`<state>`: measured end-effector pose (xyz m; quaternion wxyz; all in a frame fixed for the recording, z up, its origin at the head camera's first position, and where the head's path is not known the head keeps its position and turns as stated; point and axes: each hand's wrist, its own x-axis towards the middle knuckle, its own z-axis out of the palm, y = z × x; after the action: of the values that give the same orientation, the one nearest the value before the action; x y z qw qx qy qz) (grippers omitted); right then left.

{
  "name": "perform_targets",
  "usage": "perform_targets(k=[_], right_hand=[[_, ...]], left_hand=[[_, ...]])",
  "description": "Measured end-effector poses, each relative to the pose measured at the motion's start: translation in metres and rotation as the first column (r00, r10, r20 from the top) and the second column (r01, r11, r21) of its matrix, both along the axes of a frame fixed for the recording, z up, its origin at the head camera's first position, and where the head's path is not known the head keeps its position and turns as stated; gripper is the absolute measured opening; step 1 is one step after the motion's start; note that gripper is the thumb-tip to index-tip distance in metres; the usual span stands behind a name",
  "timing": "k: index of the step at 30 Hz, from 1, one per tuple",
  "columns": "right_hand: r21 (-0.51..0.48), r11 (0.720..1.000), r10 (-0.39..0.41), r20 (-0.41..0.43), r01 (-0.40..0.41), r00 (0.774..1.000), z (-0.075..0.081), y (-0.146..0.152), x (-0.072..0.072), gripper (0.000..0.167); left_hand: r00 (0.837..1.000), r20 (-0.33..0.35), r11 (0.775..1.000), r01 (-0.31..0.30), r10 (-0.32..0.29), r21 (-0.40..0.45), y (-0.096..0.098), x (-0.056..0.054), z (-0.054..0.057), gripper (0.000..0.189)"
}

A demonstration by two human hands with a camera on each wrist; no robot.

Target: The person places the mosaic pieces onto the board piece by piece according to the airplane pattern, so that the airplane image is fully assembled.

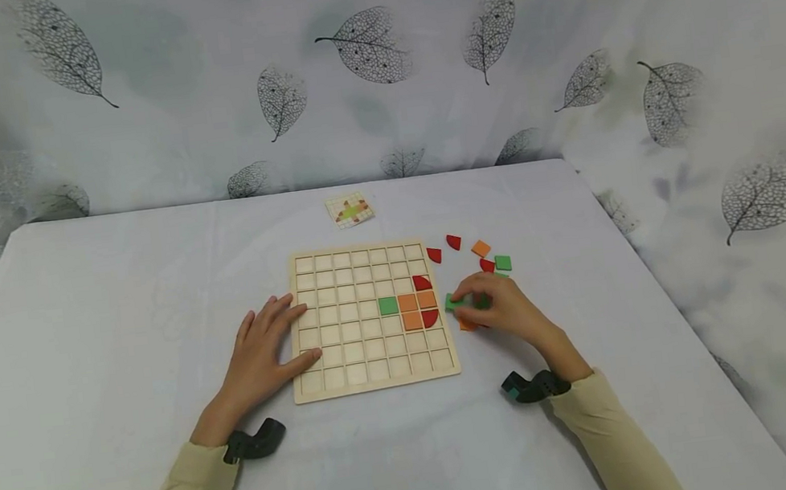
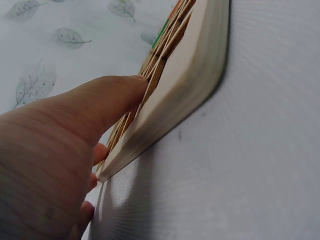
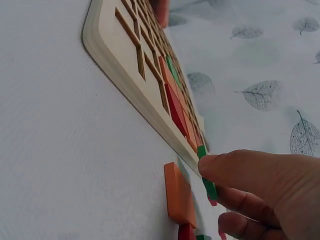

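Note:
A wooden grid board point(image 1: 378, 387) lies flat on the table. My left hand point(image 1: 260, 353) rests on its left edge with fingers spread, the thumb pressing the top of the frame. Just off the board's right side, my right hand point(image 1: 505, 309) pinches a green square tile point(image 3: 210, 189) between thumb and fingers, held on edge. Set in the board's right half are a green square point(image 1: 389, 306), several orange squares point(image 1: 408, 302), and two red quarter-round tiles point(image 1: 422, 283). Below the right fingers an orange tile point(image 3: 179, 195) lies on the table.
Loose tiles lie right of the board: red quarter-rounds point(image 1: 454, 242), an orange square point(image 1: 481, 249) and a green square point(image 1: 503, 263), some partly hidden by the right hand. A pattern card point(image 1: 349, 210) lies behind the board. Leaf-printed cloth point(image 1: 378, 117) hangs behind the table.

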<state>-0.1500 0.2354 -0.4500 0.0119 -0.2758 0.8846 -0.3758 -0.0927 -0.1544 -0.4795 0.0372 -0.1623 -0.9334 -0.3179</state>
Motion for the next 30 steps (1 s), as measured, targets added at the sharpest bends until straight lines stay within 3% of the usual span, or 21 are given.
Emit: perform_targets(k=[10,23,30], right_hand=[[0.013,1.000,0.015,0.051,-0.016,0.999,0.004,-0.010,0.004,0.018],[-0.004,0.996,0.089,0.008,-0.089,0.996,0.004,-0.019,0.006,0.019],[0.012,0.994,0.105,0.024,-0.105,0.994,0.009,-0.030,0.007,0.017]], left_hand=[[0.999,0.033,1.000,-0.002,0.002,-0.004,0.000,0.000,0.001,0.072],[0.999,0.037,1.000,-0.001,0.002,-0.012,0.000,0.000,0.001,0.073],[0.999,0.046,1.000,-0.004,0.004,-0.015,0.000,-0.001,-0.001,0.073]])
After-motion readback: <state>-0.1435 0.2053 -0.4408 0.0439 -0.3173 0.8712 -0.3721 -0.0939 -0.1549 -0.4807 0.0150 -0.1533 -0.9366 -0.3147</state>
